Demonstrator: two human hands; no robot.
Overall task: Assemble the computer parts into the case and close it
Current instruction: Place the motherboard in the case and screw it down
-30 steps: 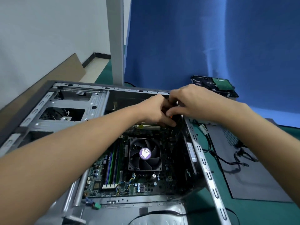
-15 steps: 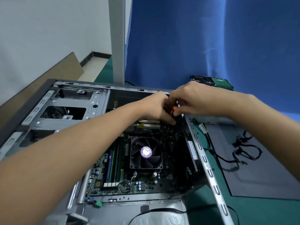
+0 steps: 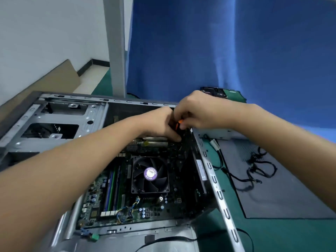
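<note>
The open case [image 3: 216, 180] lies on the green table [image 3: 272, 233], its fan [image 3: 150, 174] (purple sticker) facing up. At its far right corner the right hand [image 3: 196, 110] has its fingers pinched on an orange-and-black part [image 3: 179, 124]. The left hand [image 3: 160, 124] curls beside it, and I cannot tell what its fingers hold. Beyond lies a hard drive [image 3: 223, 93].

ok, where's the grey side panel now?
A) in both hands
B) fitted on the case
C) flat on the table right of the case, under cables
C: the grey panel lies flat on the green table right of the open case, black cables on it; left hand and right hand are at the case's far corner, the right pinching an orange-and-black piece.
</note>
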